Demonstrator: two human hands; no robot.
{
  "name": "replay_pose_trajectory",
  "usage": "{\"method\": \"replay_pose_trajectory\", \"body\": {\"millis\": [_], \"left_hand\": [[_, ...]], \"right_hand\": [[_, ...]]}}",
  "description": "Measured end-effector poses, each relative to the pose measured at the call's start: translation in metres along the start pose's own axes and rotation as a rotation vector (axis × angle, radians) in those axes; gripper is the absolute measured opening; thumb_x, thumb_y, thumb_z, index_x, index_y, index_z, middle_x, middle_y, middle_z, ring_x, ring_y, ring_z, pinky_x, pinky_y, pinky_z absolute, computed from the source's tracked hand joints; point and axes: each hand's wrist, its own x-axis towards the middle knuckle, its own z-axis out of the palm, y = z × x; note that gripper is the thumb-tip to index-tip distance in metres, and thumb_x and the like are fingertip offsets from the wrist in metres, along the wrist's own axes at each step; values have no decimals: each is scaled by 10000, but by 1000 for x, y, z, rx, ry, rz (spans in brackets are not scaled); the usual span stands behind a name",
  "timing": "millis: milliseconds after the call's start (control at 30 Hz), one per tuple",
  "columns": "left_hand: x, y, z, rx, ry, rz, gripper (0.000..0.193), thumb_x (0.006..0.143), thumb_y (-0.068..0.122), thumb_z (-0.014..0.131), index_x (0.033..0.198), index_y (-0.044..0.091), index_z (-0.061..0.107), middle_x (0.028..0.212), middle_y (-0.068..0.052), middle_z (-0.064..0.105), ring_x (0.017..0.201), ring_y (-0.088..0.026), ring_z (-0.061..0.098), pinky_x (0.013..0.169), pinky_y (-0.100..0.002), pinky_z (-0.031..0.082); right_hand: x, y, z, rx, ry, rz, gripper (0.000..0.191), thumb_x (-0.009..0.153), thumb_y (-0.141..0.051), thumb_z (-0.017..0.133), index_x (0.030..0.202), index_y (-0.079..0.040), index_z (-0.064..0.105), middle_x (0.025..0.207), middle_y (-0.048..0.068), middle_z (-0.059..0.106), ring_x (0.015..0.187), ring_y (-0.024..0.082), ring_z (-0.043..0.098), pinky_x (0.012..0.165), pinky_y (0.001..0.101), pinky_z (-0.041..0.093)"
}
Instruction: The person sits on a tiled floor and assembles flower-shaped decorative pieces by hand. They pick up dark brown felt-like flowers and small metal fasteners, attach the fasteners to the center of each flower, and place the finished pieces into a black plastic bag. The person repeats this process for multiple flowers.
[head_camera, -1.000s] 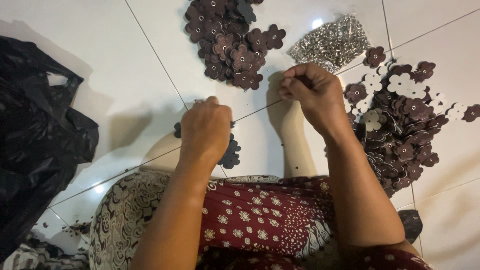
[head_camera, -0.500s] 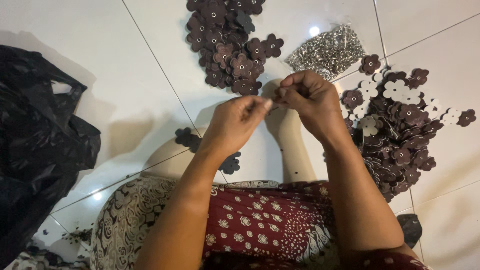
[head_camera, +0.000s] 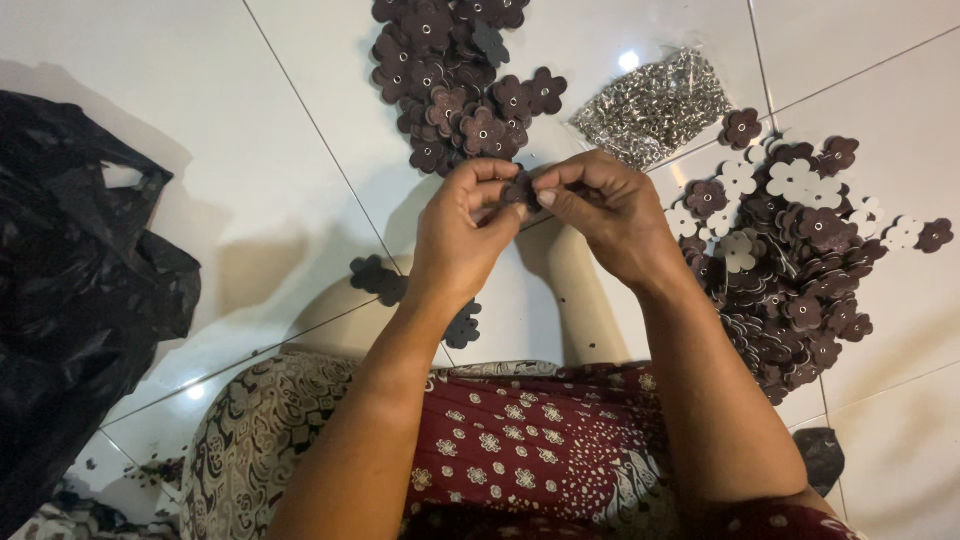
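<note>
Where both hands (head_camera: 530, 205) meet, a flower piece (head_camera: 521, 190) sits pinched

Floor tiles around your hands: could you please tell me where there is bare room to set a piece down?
Bare tile lies between the black plastic bag and the upper flower pile, left of the left hand. A smaller bare patch sits at top right, beyond the bag of metal eyelets. The right side is crowded by the mixed flower heap; a few loose flowers lie under the left wrist.

Beyond my fingers (head_camera: 500, 190) the floor (head_camera: 250, 130) is glossy white tile with thin grey joints, a lamp's glare (head_camera: 628, 61) shining farther out.
</note>
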Motion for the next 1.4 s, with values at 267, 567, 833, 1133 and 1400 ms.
{"method": "replay_pose_trajectory", "body": {"millis": [267, 567, 833, 1133, 1400], "left_hand": [[-2, 5, -1, 18, 2, -6, 467, 942, 41, 670, 1401, 47, 583, 1040, -86, 792, 811, -51, 635, 729, -212, 518], [-3, 6, 0, -103, -22, 20, 527, 937, 21, 645, 1445, 29, 504, 1052, -121, 762, 845, -68, 687, 768, -216, 563], [-3, 3, 0, -57, -24, 23, 548, 938, 21, 645, 1467, 34, 500, 1048, -118, 766, 849, -67, 673, 772, -213, 545], [-2, 1, 0, -14, -35, 48, 530, 951, 31, 652, 1462, 44, 512, 1088, -125, 786, 856, -51, 657, 757, -218, 528], [-11, 3, 8, 279, 44, 168, 510, 947, 47, 689, 1433, 100, 546, 1249, -106, 756, 982, -115, 765, 858, -261, 593]], "right_hand": [[2, 1, 0, -102, 1, -40, 93, 977, -53, 708, 1062, -44, 745, 1037, 32, 659, 969, 119, 665, 892, 274, 570], [1, -1, 3, -158, 16, -40, 67, 957, -46, 730, 1018, -42, 756, 1032, 25, 654, 944, 112, 662, 851, 265, 571], [2, -2, 5, -168, 14, -21, 64, 957, -37, 739, 1015, -40, 765, 1030, 30, 640, 941, 114, 646, 851, 259, 560], [4, 5, 10, 67, 21, -26, 173, 942, 39, 700, 1099, -22, 663, 1059, 17, 711, 993, 98, 680, 915, 254, 573], [2, 11, 13, -64, 83, -71, 179, 964, 60, 693, 1123, -6, 644, 995, 5, 675, 912, 73, 657, 833, 239, 559]]}}
